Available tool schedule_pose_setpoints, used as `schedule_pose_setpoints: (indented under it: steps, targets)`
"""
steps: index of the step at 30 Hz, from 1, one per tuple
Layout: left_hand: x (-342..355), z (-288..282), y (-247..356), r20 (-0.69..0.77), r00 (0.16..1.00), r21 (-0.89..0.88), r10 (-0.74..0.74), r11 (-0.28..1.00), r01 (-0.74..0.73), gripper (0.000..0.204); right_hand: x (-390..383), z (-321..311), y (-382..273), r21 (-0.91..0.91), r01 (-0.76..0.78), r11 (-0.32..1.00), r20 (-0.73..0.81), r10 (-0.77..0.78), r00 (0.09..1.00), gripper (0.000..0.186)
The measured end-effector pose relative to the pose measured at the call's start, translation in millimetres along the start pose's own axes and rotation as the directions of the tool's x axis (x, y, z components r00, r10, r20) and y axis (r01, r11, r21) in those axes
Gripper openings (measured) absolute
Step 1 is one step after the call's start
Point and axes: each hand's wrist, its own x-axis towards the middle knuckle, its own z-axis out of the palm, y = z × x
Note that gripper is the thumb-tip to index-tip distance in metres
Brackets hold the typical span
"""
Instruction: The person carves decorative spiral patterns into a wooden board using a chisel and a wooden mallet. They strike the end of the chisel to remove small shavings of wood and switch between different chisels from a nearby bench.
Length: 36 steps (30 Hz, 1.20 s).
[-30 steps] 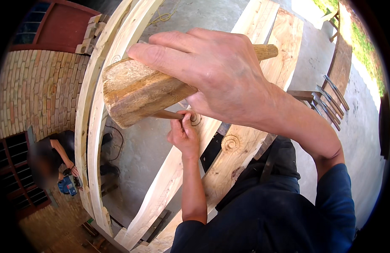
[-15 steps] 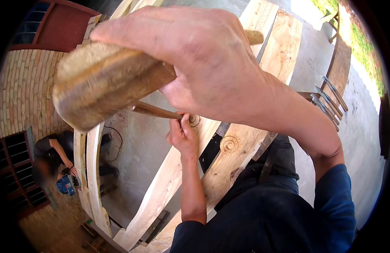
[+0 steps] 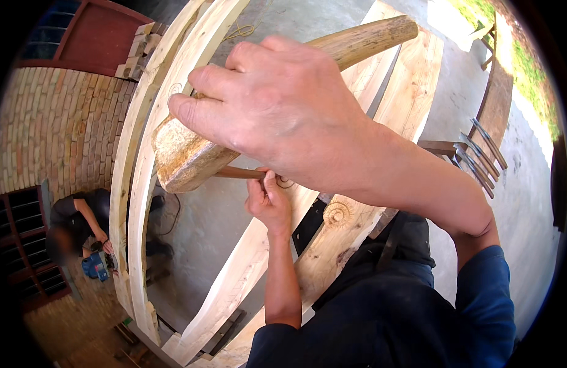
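High in the picture, my right hand (image 3: 289,110) is closed round a wooden mallet (image 3: 188,156). Its thick worn head points to the left, and its handle sticks out past the wrist to the upper right. Below it my left hand (image 3: 271,205) pinches a wood-handled carving chisel (image 3: 239,173). The mallet head overlaps the chisel's butt end, so I cannot tell whether they touch. A spiral (image 3: 286,182) marked on the pale curved beam (image 3: 234,276) shows beside my left fingers. The chisel's tip is hidden. On the nearer beam (image 3: 323,264) is a carved round spiral (image 3: 337,213).
Several chisels (image 3: 480,159) lie at the right by a dark bench (image 3: 497,92). Two more curved beams (image 3: 139,184) stand at the left. Beyond them a person (image 3: 81,221) works with a blue power tool (image 3: 96,267). A yellow cord (image 3: 240,29) lies on the floor.
The mallet has moved down and away from me, its head now nearer the chisel's end and more of its handle showing. My left hand and the chisel have hardly moved.
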Motion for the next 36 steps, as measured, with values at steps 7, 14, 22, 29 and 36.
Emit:
schedule_pose_setpoints:
  steps: [7, 14, 22, 29, 36]
  targets:
    - [4, 6, 15, -0.089, 0.950, -0.319, -0.300, 0.912, 0.258, 0.013, -18, -5, 4, 0.091, -0.105, 0.990, -0.004, 0.106, 0.994, 0.033]
    - [0, 6, 11, -0.009, 0.967, -0.307, -0.255, 0.921, 0.240, 0.011, -25, 5, 1, 0.114, -0.096, 0.989, 0.017, 0.094, 0.995, 0.035]
    - [2, 7, 16, -0.011, 0.984, -0.238, -0.179, 0.956, 0.171, 0.010, -25, 6, 2, 0.127, -0.094, 0.987, 0.021, 0.092, 0.996, 0.035]
    - [4, 7, 20, -0.014, 0.989, -0.180, -0.150, 0.973, 0.145, 0.011, -15, 3, 7, 0.091, -0.062, 0.994, -0.022, 0.064, 0.998, 0.029]
    - [2, 6, 14, -0.015, 0.999, -0.053, -0.049, 0.997, 0.048, 0.010, -11, 3, 5, 0.113, -0.066, 0.991, -0.100, 0.077, 0.992, 0.027]
